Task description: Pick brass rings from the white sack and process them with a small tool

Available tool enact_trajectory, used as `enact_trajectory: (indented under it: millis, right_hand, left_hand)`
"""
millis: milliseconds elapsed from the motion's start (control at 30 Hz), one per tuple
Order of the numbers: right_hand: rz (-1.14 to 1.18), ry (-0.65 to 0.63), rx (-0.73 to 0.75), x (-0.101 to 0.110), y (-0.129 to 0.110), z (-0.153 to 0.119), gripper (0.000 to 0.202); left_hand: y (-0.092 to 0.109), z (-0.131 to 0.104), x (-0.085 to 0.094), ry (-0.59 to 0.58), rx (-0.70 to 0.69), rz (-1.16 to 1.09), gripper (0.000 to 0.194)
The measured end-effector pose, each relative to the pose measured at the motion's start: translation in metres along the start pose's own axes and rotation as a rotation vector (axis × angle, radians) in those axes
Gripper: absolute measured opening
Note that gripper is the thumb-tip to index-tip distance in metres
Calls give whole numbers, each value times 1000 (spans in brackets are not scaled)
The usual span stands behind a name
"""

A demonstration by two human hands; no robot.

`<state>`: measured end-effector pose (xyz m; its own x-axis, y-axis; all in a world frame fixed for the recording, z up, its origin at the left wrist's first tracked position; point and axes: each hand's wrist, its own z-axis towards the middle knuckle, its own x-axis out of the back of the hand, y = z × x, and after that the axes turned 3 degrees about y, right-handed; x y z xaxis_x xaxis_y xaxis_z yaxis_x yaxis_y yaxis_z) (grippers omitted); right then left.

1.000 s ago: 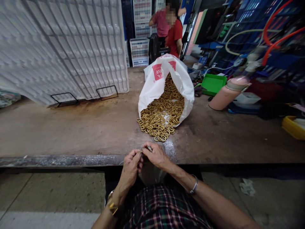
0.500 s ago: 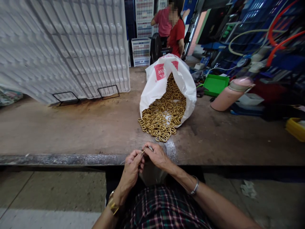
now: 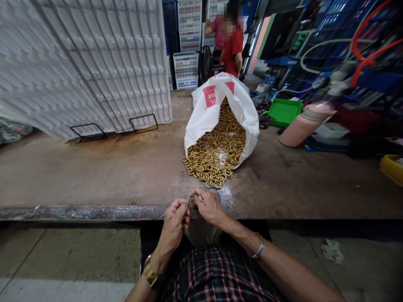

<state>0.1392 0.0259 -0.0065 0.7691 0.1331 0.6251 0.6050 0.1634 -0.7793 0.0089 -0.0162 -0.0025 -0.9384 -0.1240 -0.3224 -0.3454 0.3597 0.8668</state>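
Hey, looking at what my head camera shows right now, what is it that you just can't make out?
All in the head view:
- Gold-coloured piece at the left hand: too small and partly covered by fingers.
- Silver piece in the right hand: mostly hidden by the hand itself.
- Rings deep in the white bag: its front folds hide them.
- Yellow tray: cut off by the right edge.
- Gauge: too small and blurred to read.

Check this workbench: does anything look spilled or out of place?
Yes. Gold-coloured rings have spilled out of the white bag onto the bench. A brownish stain discolours it at the foot of the ribbed white panels, and a crumpled pale scrap lies like litter on the floor.
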Motion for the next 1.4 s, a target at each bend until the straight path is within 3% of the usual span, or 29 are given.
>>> enact_trajectory:
  millis: [133, 267, 567, 700, 800, 967, 1400]
  right_hand:
    - [-276, -67, 157, -1, 3, -6, 22]
    - [-372, -139, 207, -1, 0, -10, 21]
    - [-536, -222, 80, 1, -13, -5, 27]
    - [-612, -173, 3, 5, -9, 6, 27]
    - [-568, -125, 28, 8, -1, 9, 25]
    - [-375, -104, 192, 2, 3, -2, 24]
    - [-360, -179, 248, -6, -3, -11, 25]
  left_hand:
    - [-2, 2, 3, 41, -53, 79, 29]
    - [-4, 3, 6, 52, -85, 168, 29]
    - [-3, -1, 5, 54, -118, 257, 30]
    - [2, -8, 4, 4, -110, 214, 28]
    - [6, -10, 4, -32, -86, 80, 25]
    - [2, -5, 6, -39, -54, -73, 25]
    - [-5, -6, 11, -25, -63, 72, 26]
